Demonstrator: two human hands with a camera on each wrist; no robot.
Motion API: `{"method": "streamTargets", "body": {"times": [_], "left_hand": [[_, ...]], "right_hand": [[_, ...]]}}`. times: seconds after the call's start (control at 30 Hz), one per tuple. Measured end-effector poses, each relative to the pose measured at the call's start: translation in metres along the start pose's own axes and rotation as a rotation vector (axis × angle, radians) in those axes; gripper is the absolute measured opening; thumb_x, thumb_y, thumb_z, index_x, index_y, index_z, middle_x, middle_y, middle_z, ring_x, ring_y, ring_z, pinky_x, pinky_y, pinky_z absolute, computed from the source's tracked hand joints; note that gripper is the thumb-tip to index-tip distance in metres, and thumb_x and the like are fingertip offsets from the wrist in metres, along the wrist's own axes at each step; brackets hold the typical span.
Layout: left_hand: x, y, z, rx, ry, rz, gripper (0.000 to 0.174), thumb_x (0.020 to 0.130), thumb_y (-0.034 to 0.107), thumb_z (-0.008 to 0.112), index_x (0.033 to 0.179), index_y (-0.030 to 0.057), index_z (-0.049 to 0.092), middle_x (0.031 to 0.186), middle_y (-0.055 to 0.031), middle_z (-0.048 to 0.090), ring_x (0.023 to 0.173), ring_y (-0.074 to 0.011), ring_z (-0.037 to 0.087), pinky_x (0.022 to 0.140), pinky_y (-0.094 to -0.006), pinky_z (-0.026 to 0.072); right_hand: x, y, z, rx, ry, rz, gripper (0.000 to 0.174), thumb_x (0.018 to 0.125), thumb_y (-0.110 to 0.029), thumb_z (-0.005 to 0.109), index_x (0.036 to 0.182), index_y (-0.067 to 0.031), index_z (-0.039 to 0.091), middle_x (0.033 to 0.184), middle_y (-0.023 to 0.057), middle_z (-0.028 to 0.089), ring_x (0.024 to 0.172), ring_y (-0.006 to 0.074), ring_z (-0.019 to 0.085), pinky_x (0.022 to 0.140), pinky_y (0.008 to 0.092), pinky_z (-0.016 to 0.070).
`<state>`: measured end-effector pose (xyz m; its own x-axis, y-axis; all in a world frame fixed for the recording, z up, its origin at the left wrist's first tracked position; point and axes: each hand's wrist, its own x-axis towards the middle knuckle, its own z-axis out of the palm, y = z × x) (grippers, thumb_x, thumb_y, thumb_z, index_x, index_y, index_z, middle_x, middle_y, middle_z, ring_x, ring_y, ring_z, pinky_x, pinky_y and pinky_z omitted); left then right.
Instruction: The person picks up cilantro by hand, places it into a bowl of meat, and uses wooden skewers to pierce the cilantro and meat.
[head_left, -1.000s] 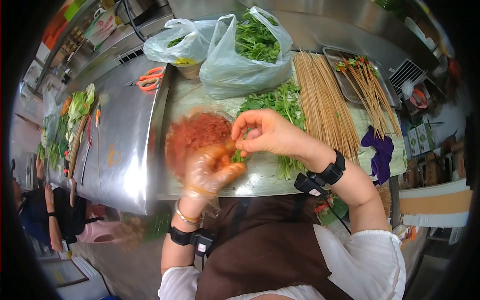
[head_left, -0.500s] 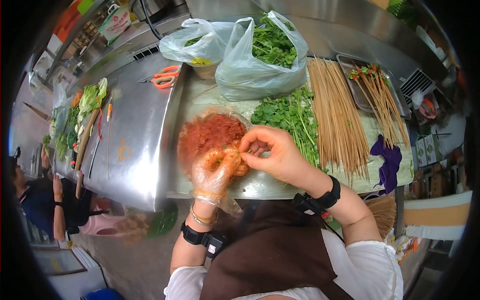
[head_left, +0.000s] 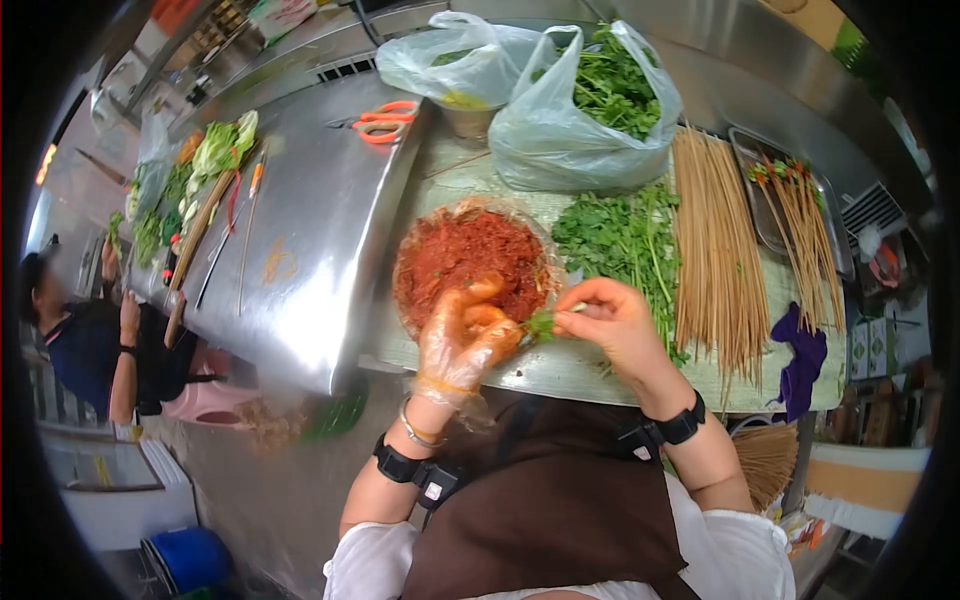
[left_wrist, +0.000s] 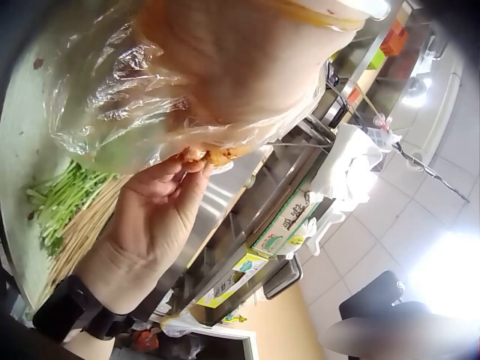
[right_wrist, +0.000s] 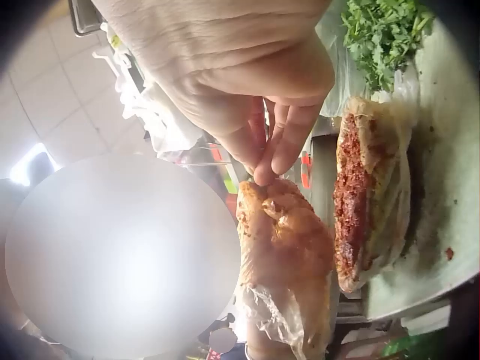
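Note:
In the head view, my left hand point(head_left: 462, 340), in an orange-stained clear plastic glove, is curled at the front edge of a bowl point(head_left: 553, 268) of red minced mixture point(head_left: 475, 250). A small green sprig point(head_left: 540, 325) lies between its fingertips and my bare right hand point(head_left: 625, 335); both hands pinch it. In the left wrist view, the right hand point(left_wrist: 146, 225) pinches at the gloved fingertips, and the glove hides most of the sprig. The right wrist view shows the right thumb and fingers meeting above the gloved hand point(right_wrist: 281, 247), beside the mixture point(right_wrist: 351, 195).
Green herbs point(head_left: 620, 240) lie right of the bowl, then long wooden sticks point(head_left: 715, 250) and a tray point(head_left: 750, 200) with topped sticks. A plastic bag point(head_left: 575, 150) stands behind. Orange-handled scissors point(head_left: 385, 122) and vegetables point(head_left: 220, 150) lie left; another person point(head_left: 85, 340) is at far left.
The head view has swung left, shifting the scene rightward. My hands have drawn slightly apart, with the green sprig now showing between them, and the left hand uncovers more of the red mixture.

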<state>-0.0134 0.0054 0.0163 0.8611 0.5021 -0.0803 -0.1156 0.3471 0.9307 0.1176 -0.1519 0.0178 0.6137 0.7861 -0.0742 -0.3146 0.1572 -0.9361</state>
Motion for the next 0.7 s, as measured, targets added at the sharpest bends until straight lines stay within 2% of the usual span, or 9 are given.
{"method": "streamTargets", "body": {"times": [0.03, 0.1, 0.17, 0.23, 0.27, 0.37, 0.4, 0.53, 0.7], "left_hand": [[0.0, 0.0, -0.01, -0.031, 0.013, 0.016, 0.028, 0.084, 0.001, 0.06, 0.109, -0.0037, 0.048, 0.08, -0.0096, 0.059, 0.068, -0.0137, 0.056, 0.057, -0.0244, 0.0472], [0.002, 0.005, -0.043, 0.162, -0.003, 0.213, 0.026, 0.085, 0.002, 0.058, 0.107, -0.0069, 0.05, 0.077, -0.0081, 0.058, 0.064, -0.0132, 0.052, 0.059, -0.0235, 0.0455], [0.013, 0.012, -0.076, 0.156, 0.194, 0.158, 0.023, 0.084, 0.004, 0.059, 0.104, -0.0068, 0.055, 0.076, -0.0086, 0.059, 0.064, -0.0147, 0.054, 0.057, -0.0246, 0.0451], [0.017, 0.024, -0.076, 0.432, 0.274, 0.348, 0.015, 0.081, 0.009, 0.063, 0.09, -0.0041, 0.062, 0.075, -0.0089, 0.062, 0.063, -0.0164, 0.057, 0.055, -0.0271, 0.0451], [0.022, 0.031, -0.084, 0.718, 0.266, 0.375, 0.005, 0.078, -0.003, 0.064, 0.083, -0.0045, 0.063, 0.074, -0.0074, 0.062, 0.064, -0.0146, 0.058, 0.058, -0.0245, 0.0463], [0.025, 0.042, -0.061, 1.337, 0.335, 0.462, 0.01, 0.071, 0.013, 0.069, 0.074, 0.0041, 0.067, 0.075, -0.0117, 0.063, 0.068, -0.0258, 0.061, 0.06, -0.0339, 0.0474], [0.028, 0.041, -0.063, 1.517, 0.246, 0.503, 0.012, 0.07, 0.016, 0.069, 0.076, 0.006, 0.068, 0.075, -0.0128, 0.062, 0.071, -0.0308, 0.06, 0.061, -0.0375, 0.0475], [0.032, 0.028, -0.045, 1.577, 0.277, 0.509, 0.016, 0.071, 0.021, 0.067, 0.075, 0.0055, 0.065, 0.08, -0.0137, 0.061, 0.071, -0.0325, 0.059, 0.063, -0.0413, 0.0477], [0.045, 0.022, -0.048, 1.695, 0.372, 0.408, 0.019, 0.07, 0.022, 0.066, 0.074, 0.0034, 0.064, 0.074, -0.0147, 0.059, 0.072, -0.0357, 0.058, 0.063, -0.0421, 0.0469]], "right_hand": [[-0.004, 0.002, -0.006, -0.008, 0.017, -0.004, 0.011, 0.081, 0.002, 0.063, 0.091, 0.0015, 0.06, 0.087, 0.0072, 0.063, 0.077, 0.0126, 0.063, 0.069, 0.0225, 0.0509], [-0.011, 0.007, -0.019, -0.024, 0.055, -0.001, 0.011, 0.081, 0.003, 0.063, 0.091, 0.0016, 0.059, 0.087, 0.0069, 0.062, 0.078, 0.0127, 0.062, 0.07, 0.0233, 0.0507], [-0.018, 0.011, -0.03, -0.027, 0.093, -0.012, 0.011, 0.08, 0.004, 0.062, 0.091, 0.0016, 0.059, 0.087, 0.0066, 0.062, 0.078, 0.0127, 0.062, 0.072, 0.0237, 0.0506], [-0.022, 0.015, -0.037, -0.015, 0.121, -0.038, 0.012, 0.08, 0.004, 0.062, 0.091, 0.0014, 0.059, 0.086, 0.0064, 0.061, 0.078, 0.0125, 0.061, 0.072, 0.024, 0.0505], [-0.024, 0.017, -0.039, -0.01, 0.13, -0.048, 0.012, 0.08, 0.005, 0.062, 0.091, 0.0014, 0.059, 0.087, 0.0062, 0.061, 0.078, 0.0122, 0.061, 0.073, 0.0238, 0.0504], [-0.026, 0.021, -0.043, -0.013, 0.144, -0.066, 0.012, 0.081, 0.006, 0.062, 0.091, 0.0015, 0.058, 0.087, 0.0055, 0.06, 0.078, 0.0116, 0.06, 0.073, 0.0234, 0.0503], [-0.027, 0.022, -0.044, -0.025, 0.145, -0.066, 0.012, 0.081, 0.006, 0.061, 0.091, 0.0015, 0.058, 0.087, 0.0053, 0.06, 0.078, 0.0114, 0.06, 0.073, 0.0233, 0.0503], [-0.03, 0.023, -0.049, -0.031, 0.127, -0.054, 0.012, 0.081, 0.007, 0.06, 0.091, 0.0013, 0.057, 0.088, 0.0049, 0.059, 0.079, 0.0109, 0.06, 0.073, 0.0232, 0.0504], [-0.031, 0.021, -0.05, -0.035, 0.107, -0.043, 0.011, 0.082, 0.006, 0.06, 0.091, 0.0013, 0.057, 0.087, 0.0049, 0.06, 0.079, 0.0104, 0.06, 0.072, 0.0227, 0.0504]]}}
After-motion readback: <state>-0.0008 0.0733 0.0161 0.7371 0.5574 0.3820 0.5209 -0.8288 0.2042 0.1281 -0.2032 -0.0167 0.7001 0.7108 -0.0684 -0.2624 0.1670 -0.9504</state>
